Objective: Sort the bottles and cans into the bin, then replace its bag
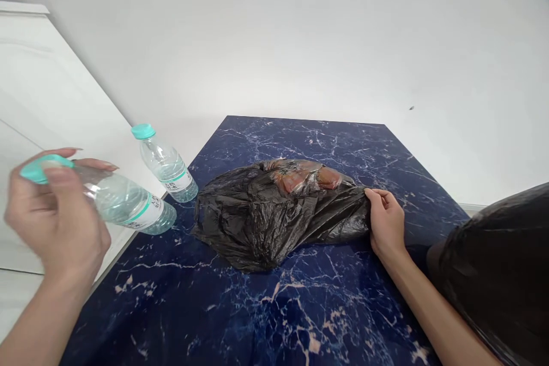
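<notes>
My left hand [64,206] is closed around the neck and turquoise cap of a clear plastic water bottle [132,203], at the left edge of the table. Just behind it stands a second water bottle [167,166] with the same cap colour and a white label. A crumpled black plastic bag [274,223] lies across the middle of the table, with reddish-orange contents in clear wrapping [306,177] showing at its top. At the bag's right end, my right hand [386,217] pinches the plastic edge between thumb and fingers.
The table [266,320] has a dark blue marble-patterned top and backs onto a white wall [300,40]. To the left is a white cabinet [38,86]. A large black plastic-covered object [501,263] stands at the right.
</notes>
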The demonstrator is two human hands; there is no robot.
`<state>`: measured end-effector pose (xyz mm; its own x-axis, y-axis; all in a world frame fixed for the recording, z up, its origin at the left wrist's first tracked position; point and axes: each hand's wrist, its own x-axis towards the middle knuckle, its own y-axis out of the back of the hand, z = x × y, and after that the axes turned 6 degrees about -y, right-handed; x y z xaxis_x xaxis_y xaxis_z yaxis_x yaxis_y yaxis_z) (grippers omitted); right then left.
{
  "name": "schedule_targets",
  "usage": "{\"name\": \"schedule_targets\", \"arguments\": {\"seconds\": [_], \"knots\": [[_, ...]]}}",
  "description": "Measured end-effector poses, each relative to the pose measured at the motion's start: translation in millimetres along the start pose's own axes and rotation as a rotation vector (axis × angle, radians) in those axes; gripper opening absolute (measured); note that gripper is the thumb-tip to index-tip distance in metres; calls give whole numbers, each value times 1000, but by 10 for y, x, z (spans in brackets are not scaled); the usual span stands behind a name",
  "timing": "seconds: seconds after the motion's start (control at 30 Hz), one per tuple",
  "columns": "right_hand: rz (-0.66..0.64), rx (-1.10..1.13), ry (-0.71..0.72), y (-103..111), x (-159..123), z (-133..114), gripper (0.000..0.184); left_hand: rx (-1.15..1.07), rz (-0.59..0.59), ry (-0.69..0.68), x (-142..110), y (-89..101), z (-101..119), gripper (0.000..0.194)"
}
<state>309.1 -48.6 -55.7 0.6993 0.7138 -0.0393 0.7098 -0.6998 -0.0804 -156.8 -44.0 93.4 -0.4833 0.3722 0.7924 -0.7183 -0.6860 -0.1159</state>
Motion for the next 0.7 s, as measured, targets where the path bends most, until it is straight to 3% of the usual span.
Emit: {"name": "schedule_targets", "arguments": {"seconds": [0.1,0.3,0.6,0.7], "knots": [[-4,-7,7,0,-5,-2,31,-39,35,-90,-46,-46,-154,57],[-18,-9,14,3,6,8,31,4,-53,-109,-108,-32,-316,47],[-46,11,11,6,19,19,31,149,-231,-54,-297,58,-208,59],[-57,14,9,6,21,30,31,255,-184,-148,-328,140,-149,73]]}}
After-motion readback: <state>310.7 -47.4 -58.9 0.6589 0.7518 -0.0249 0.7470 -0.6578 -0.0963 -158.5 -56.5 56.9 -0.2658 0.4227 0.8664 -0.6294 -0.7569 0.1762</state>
